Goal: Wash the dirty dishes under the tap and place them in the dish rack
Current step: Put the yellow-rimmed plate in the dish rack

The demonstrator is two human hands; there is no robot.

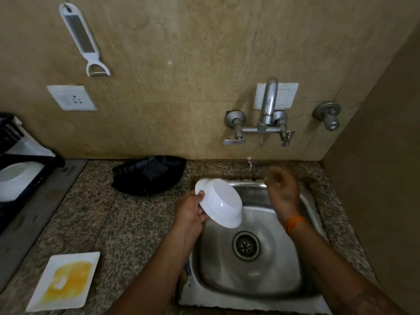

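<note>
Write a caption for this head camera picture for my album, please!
Left hand tilts a white bowl over the sink; right hand is under the tap.

Your sink (302,280) sits sunk into the tabletop (127,223) at about 5 o'clock, its drain (246,246) near the middle. The tap (268,105) is on the wall behind it at 1 o'clock, with a separate valve (328,115) to its right. Your left hand (189,214) holds the bowl (219,203) over the sink's left rim; your right hand (283,192) is above the sink's back edge, below the tap. Behind the tabletop at 12 o'clock lies a tray (147,175) with a scrub pad (154,170) in it. The plate (64,281) rests at 7 o'clock. The dish rack (22,169) stands at 9 o'clock. A socket (71,97) and peeler (83,39) are on the wall at 11 o'clock.
</note>
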